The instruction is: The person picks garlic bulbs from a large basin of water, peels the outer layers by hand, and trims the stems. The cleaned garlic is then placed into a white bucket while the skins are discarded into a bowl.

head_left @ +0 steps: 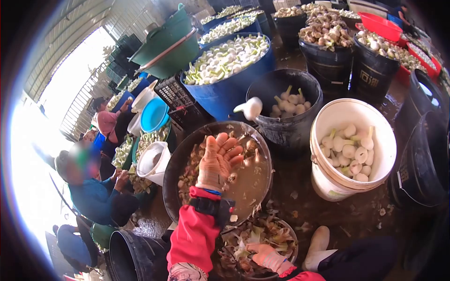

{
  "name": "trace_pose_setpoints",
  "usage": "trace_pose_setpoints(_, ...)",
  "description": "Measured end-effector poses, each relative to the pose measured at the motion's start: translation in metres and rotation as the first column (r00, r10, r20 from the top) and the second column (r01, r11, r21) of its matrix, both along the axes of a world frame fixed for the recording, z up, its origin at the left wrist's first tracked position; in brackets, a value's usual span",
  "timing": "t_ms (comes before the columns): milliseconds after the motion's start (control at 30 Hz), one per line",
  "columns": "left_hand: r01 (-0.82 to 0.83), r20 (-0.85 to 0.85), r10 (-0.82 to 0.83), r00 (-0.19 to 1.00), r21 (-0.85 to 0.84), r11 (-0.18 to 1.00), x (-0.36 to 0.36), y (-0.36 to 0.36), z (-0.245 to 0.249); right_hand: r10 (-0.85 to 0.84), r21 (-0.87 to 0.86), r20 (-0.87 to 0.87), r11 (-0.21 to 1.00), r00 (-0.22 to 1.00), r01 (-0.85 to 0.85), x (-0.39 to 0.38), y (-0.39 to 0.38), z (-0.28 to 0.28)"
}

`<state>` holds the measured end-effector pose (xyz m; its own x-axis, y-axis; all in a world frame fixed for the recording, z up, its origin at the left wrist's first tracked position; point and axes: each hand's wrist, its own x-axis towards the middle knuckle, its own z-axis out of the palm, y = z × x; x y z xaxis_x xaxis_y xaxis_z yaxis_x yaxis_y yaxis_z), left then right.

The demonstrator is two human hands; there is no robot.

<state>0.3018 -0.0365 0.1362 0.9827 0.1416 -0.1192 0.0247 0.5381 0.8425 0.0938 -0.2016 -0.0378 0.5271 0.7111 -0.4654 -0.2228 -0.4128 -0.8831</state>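
My left hand (218, 161) is raised palm up, fingers spread and nothing in it, above a dark basin (171, 173) of murky brown water with garlic bulbs and skins. Beyond its fingertips, a peeled garlic bulb (253, 108) with a short stem appears in mid-air at the rim of a black bucket (300, 126). More white bulbs (290, 104) lie inside that bucket. Lower down, my right hand (267, 257) reaches over a pan heaped with garlic husks (239, 243), its fingers loosely apart and touching the husks.
A white bucket (323, 175) of trimmed garlic stands at right. Behind are a blue tub (225, 98) full of bulbs, green basins (164, 51) and black buckets (326, 61) heaped with garlic. Nested black buckets (422, 164) line the right edge. Co-workers (93, 196) sit at left.
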Motion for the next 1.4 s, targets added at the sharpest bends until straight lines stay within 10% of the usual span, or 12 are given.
trace_pose_setpoints(100, 0.282, -0.4, -0.006, 0.917, 0.636, 0.718, -0.006, 0.072, -0.071, -0.203, 0.34, 0.228, 0.933, 0.952, 0.118, 0.002, 0.003, -0.022)
trace_pose_setpoints(233, 0.506, -0.733, -0.295, 0.613, 0.651, -0.566, -0.07, 0.119, -0.154, -0.452, 0.229, 0.047, 0.873, 0.891, 0.43, 0.009, 0.001, -0.026)
trace_pose_setpoints(333, 0.658, -0.902, -0.101, 0.419, 0.378, -0.652, -0.09, 0.107, -0.163, -0.458, -0.039, -0.271, 0.884, 0.847, 0.466, 0.027, 0.005, -0.003)
trace_pose_setpoints(400, 0.481, -0.872, -0.13, 0.471, 0.378, -0.791, -0.101, 0.114, -0.192, -0.526, 0.241, 0.074, 0.834, 0.847, 0.496, 0.024, 0.008, -0.013)
trace_pose_setpoints(533, 0.604, -0.88, -0.12, 0.459, 0.408, -0.684, -0.099, 0.112, -0.172, -0.486, 0.249, 0.006, 0.848, 0.874, 0.469, 0.028, 0.006, -0.002)
trace_pose_setpoints(600, 0.677, -0.674, -0.166, 0.72, 0.735, -0.047, -0.107, 0.111, -0.163, -0.31, 0.138, 0.191, 0.948, 0.931, 0.287, 0.022, -0.001, -0.021)
trace_pose_setpoints(667, 0.498, -0.476, -0.245, 0.845, 0.867, 0.031, -0.119, 0.099, -0.135, -0.253, 0.178, 0.541, 0.966, 0.802, 0.185, 0.016, 0.008, -0.043)
trace_pose_setpoints(733, 0.543, -0.55, -0.178, 0.816, 0.625, 0.561, -0.136, 0.078, -0.111, -0.489, 0.368, -0.468, 0.649, 0.736, 0.666, 0.014, 0.013, -0.033)
trace_pose_setpoints(800, 0.313, -0.398, -0.258, 0.88, 0.078, 0.947, -0.176, 0.041, -0.097, -0.651, 0.321, -0.434, 0.534, 0.623, 0.782, 0.022, 0.002, 0.041)
trace_pose_setpoints(1000, 0.329, -0.486, -0.23, 0.843, 0.128, 0.936, -0.245, -0.006, -0.083, -0.619, 0.433, -0.276, 0.603, 0.735, 0.671, 0.009, 0.001, 0.05)
trace_pose_setpoints(1100, 0.307, -0.353, 0.106, 0.929, 0.9, 0.311, -0.257, -0.028, -0.067, -0.55, 0.411, -0.281, 0.671, 0.786, 0.616, -0.001, 0.004, 0.041)
trace_pose_setpoints(1400, 0.235, -0.239, 0.089, 0.967, 0.971, 0.048, -0.273, -0.041, -0.064, -0.545, 0.451, 0.119, 0.774, 0.83, 0.444, -0.006, -0.005, 0.043)
